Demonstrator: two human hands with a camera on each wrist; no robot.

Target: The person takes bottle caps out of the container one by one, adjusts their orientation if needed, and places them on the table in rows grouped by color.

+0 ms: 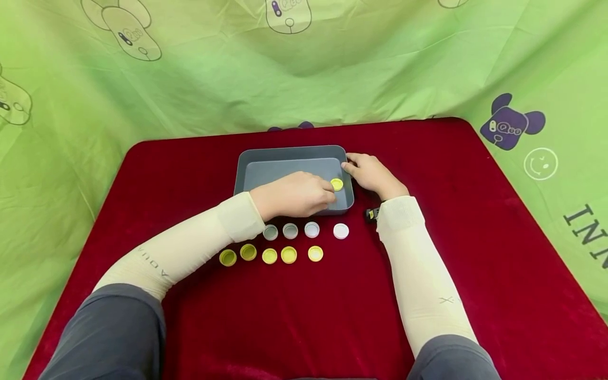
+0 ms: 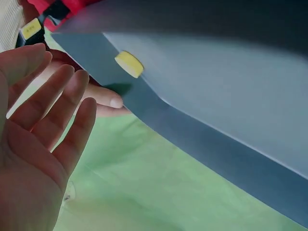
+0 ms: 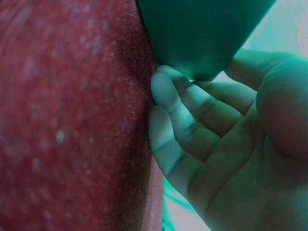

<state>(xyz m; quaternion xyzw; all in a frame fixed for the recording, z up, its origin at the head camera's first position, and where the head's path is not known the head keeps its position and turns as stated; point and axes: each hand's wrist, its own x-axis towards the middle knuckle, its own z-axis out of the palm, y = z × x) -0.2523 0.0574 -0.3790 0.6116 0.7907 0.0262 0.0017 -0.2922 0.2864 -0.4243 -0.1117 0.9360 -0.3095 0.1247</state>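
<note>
A grey rectangular tray lies toward the back of the table. In its right end is a yellow bottle cap, apart from my left fingers in the left wrist view. My left hand reaches over the tray's front wall; the left wrist view shows its fingers loosely bent and spread with nothing between them. My right hand holds the tray's right side, thumb over the rim. From the right wrist view, its other fingers curl against the tray's outside, low by the cloth.
In front of the tray lie a row of white caps and, nearer me, a row of yellow caps, several in each. Dark red cloth covers the table. A green printed curtain hangs behind it.
</note>
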